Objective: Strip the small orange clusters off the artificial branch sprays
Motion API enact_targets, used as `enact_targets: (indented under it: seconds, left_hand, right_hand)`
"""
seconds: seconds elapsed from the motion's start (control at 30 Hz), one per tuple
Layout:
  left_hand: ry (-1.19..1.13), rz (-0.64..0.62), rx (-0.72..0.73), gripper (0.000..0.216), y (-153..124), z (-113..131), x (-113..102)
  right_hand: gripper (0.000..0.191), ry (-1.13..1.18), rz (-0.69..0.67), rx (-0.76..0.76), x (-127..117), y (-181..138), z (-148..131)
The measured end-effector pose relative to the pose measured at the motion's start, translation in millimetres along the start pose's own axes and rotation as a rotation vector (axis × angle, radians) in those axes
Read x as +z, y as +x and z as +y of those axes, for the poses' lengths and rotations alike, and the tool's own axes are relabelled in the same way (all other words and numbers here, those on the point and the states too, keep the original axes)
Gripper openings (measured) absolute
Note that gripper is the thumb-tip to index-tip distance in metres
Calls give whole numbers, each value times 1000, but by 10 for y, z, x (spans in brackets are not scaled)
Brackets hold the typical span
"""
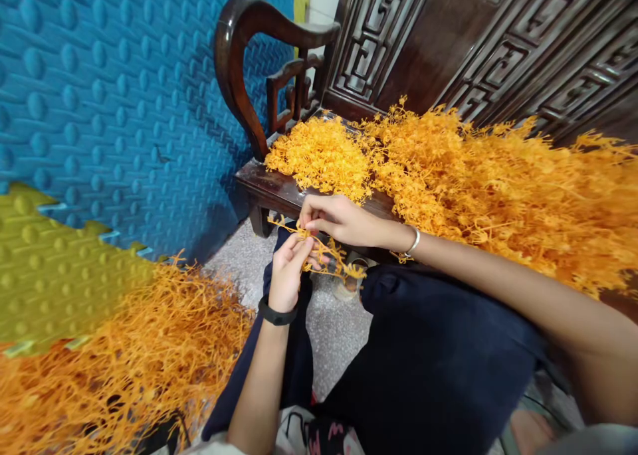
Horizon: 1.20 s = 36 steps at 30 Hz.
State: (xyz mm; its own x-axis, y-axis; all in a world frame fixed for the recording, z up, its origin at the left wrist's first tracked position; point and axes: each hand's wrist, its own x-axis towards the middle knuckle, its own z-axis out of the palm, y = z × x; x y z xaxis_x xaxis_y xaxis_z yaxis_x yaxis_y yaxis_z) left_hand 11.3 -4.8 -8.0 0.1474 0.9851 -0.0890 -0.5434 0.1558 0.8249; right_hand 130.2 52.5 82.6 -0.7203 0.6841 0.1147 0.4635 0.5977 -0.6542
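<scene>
1. Bench (279, 186): only a bare strip shows along its front edge near the left corner, so a nudge there could send loose pieces onto the floor (326, 355).
2. Big heap (498, 189): it spreads along the bench toward the right end and reaches about to the front edge. Its tangled branches could snag on the right forearm beside it and drag some off.
3. Floor heap (149, 335): it lies on the floor, left of the bench's left front corner. A careless foot could scatter it.
4. Pile (323, 156): it sits by the bench's left armrest and touches the big heap; with no gap between, the two could mix.
5. Right hand (343, 219): thumb and fingers pinch together on the sprig's upper part. A hard tug here could snap it.
6. Left hand (289, 266): thumb and forefinger pinch the sprig, other fingers loosely curled. Too light a pinch could let it slip.
7. Sprig (336, 250): it hangs between both hands, just off the front edge toward the left corner, so anything dropped would likely land on the floor.
8. Bangle (413, 242): on the right wrist, close to the big heap, it could catch a branch.
</scene>
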Motion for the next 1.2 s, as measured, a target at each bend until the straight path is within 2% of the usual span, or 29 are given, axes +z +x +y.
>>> enact_targets:
  seconds: [0.13,0.2,0.27,0.33,0.4,0.5,0.57,0.63,0.7,0.83,0.93,1.03,1.2]
  left_hand:
    - [75,21,-47,27,-26,0,-20]
    - [98,13,-106,28,-23,-41,-38]
    - [98,-5,-140,28,-7,-93,-42]
    - [62,-18,-117,27,11,-134,-24]
    - [10,-35,-91,26,24,-154,8]
    - [-53,-48,-84,27,31,-154,43]
    - [-79,-26,-56,30,33,-145,40]
    - [-93,3,-18,37,38,-134,16]
    - [-97,10,1,44,44,-122,-18]
    - [-104,16,42,45,51,-104,-75]
    - [-146,27,71,41,45,-92,-99]
    - [-196,-23,120,38,29,-67,-112]
    - [-265,-103,223,37,-2,0,-134]
  right_hand:
    - [12,117,169,135,46,37,75]
    - [15,137,340,155,-88,65,136]
    - [13,136,575,176,-316,72,249]
    - [7,134,769,210,-550,46,437]
    - [3,163,890,265,-703,0,699]
    - [11,195,1005,397,-742,-40,1130]
    - [19,158,1015,464,-706,-28,1346]
    - [22,92,941,477,-670,2,1447]
    - [22,27,842,461,-636,32,1421]
    - [25,-1,648,353,-509,70,1080]
    - [18,150,315,255,-369,89,706]
    - [21,251,-12,225,-256,99,371]
    - [26,234,-338,235,-193,95,101]
